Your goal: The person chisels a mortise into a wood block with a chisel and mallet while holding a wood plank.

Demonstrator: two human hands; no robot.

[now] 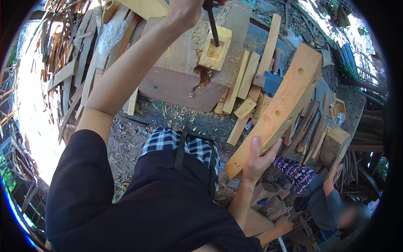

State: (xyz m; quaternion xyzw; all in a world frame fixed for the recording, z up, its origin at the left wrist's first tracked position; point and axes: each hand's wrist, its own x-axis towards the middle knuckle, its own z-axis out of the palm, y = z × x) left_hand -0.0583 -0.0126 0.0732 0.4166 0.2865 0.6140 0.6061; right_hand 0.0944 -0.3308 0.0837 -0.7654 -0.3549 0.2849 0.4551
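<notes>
My left hand (pixel 187 10) is at the top edge, partly cut off, its fingers closed around the upper end of a dark metal chisel (pixel 213 27). The chisel's tip stands inside a rectangular recess in a pale yellow wooden block (pixel 212 61). Light-coloured chips lie in that recess. At the right, my right hand (pixel 258 164) grips the lower part of a thick, slightly curved wooden beam (pixel 285 105) with several round holes. This beam is held up at a slant, its top leaning right, apart from the block and chisel.
The block rests on a wooden work board (pixel 180 86) with a ragged broken gap. Several wood strips (pixel 245 75) and a blue piece (pixel 273 83) lie to its right. Stacked slats and a plastic bag (pixel 111 35) fill the left. Another person (pixel 323 197) sits at lower right, a hand near a wooden block (pixel 333 145).
</notes>
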